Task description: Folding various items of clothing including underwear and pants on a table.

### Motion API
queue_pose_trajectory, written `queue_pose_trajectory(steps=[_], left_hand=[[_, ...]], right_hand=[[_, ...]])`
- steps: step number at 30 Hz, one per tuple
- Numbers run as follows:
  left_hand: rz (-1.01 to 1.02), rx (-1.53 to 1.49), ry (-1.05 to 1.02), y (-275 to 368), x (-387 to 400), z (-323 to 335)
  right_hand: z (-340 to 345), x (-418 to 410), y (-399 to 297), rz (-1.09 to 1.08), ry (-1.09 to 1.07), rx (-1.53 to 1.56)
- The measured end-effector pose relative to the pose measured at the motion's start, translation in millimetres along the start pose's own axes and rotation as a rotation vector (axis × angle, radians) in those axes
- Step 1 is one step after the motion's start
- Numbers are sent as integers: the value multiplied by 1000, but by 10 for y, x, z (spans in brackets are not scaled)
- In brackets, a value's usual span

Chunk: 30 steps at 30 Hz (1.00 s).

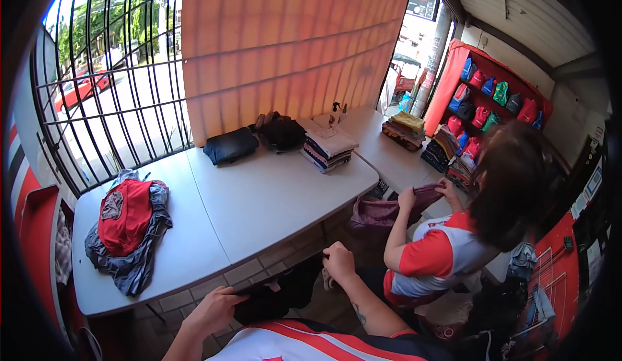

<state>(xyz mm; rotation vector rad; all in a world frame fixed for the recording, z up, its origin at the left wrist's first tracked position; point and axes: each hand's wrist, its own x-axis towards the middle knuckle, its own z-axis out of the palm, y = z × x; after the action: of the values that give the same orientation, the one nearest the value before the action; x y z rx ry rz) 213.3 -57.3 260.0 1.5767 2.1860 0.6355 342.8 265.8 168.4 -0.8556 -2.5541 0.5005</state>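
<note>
A black garment (282,295) is stretched between my two hands, in front of my body and below the edge of the white folding table (214,229). My left hand (214,310) is closed on one end of its edge. The other end is pinched in my right hand (339,262). On the table's left part lies a loose heap of clothes with a red garment (127,220) on top and grey-blue ones beneath. Along the far edge are a folded dark garment (231,145), a black bundle (282,135) and a stack of folded clothes (328,149).
Close by on the right, a co-worker (437,254) holds up a purple garment (384,210). Further stacks of folded clothes (404,130) stand on a second table. Barred windows and an orange sheet (291,45) lie behind; a red shelf holds colourful bags (500,93).
</note>
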Motion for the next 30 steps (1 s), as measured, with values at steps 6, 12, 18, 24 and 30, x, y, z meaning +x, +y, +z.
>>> queue_pose_trajectory(steps=[6,12,18,24,30], left_hand=[[-262,-131,537,-201,-317,-317],[-261,13,473,-721,-57,-235],[-341,-42,353,-693,-204,-458],[-294,-66,468,-686,-228,-443],[-223,-18,550,-471,-160,-448]], right_hand=[[-521,77,-803,-363,-240,491],[-398,259,-1031,-299,-462,172],[-322,386,-897,-417,-393,209],[-470,477,-915,-417,-470,234],[-539,476,-848,-432,-570,223]])
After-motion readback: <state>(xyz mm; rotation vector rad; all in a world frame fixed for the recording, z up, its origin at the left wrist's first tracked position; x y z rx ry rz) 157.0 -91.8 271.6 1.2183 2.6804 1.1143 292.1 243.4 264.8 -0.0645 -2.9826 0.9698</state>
